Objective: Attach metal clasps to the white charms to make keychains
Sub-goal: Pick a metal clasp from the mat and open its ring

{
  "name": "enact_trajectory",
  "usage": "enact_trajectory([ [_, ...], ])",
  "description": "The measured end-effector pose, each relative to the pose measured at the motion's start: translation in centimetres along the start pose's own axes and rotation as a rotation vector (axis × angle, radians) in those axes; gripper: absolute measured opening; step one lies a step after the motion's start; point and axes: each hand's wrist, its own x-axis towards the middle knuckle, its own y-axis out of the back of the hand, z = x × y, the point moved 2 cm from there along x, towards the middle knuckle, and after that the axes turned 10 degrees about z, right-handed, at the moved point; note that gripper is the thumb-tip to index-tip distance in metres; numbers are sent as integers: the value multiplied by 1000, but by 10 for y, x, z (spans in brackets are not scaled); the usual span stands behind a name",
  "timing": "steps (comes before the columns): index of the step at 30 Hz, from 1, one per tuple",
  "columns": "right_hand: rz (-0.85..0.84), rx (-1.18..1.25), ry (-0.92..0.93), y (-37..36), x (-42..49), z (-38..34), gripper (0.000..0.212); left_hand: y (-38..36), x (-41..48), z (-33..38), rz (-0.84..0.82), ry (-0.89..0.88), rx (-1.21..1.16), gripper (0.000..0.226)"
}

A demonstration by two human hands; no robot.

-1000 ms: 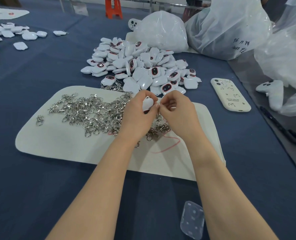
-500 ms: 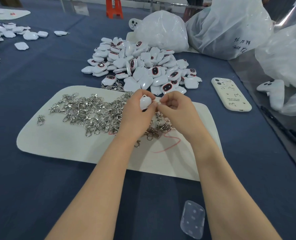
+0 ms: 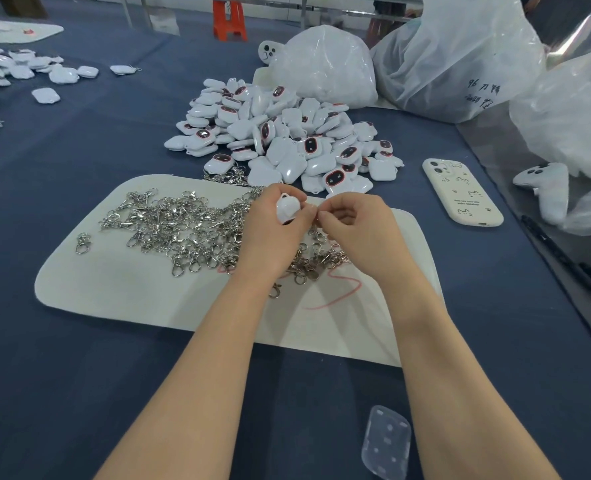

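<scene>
Head view: my left hand (image 3: 270,233) grips a charm (image 3: 288,208) over the clasp pile (image 3: 183,226) on the mat (image 3: 114,292). My right hand (image 3: 353,230), fingers curled, pinches a clasp (image 3: 317,220) just beside the charm. The charm heap (image 3: 287,140) lies just beyond the mat.

We look across a broad counter (image 3: 79,393) draped in dark blue cloth, which fills nearly the whole view. Beyond its far edge we see an orange stool (image 3: 230,20) standing near a thin metal frame (image 3: 321,12). Along the counter's right side we make out a greyer, glossy strip (image 3: 488,140). The light is soft and even, and shadows are faint.
</scene>
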Motion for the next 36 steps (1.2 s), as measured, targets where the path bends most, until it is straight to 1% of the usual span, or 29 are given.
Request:
enact_trajectory([
  [4,20,-107,47,-1,-1,0,11,-1,0,-4,-28,36,0,13],
  [10,26,-165,74,-4,-3,0,9,-3,-1,-4,-42,59,17,12],
  [13,68,-177,97,-6,-4,-1,8,-3,-2,-4,-42,121,-4,14],
  [17,77,-177,113,-11,-4,-2,9,1,2,-5,-21,185,19,15],
  [21,83,-154,114,-13,-4,-3,10,2,1,-4,-47,276,-146,17],
  [23,76,-99,58,-10,-3,-1,11,2,2,-3,-50,249,-141,16],
  [27,14,103,-75,-8,-3,-1,16,2,4,-5,-21,164,-74,18],
  [30,-48,200,-110,-7,-4,-2,19,1,4,-5,4,96,-29,14],
  [33,-62,214,-103,-6,-4,-4,19,1,4,-6,26,21,9,11],
  [36,-65,140,-71,-7,-3,-3,15,-1,4,-9,19,-40,65,12],
])
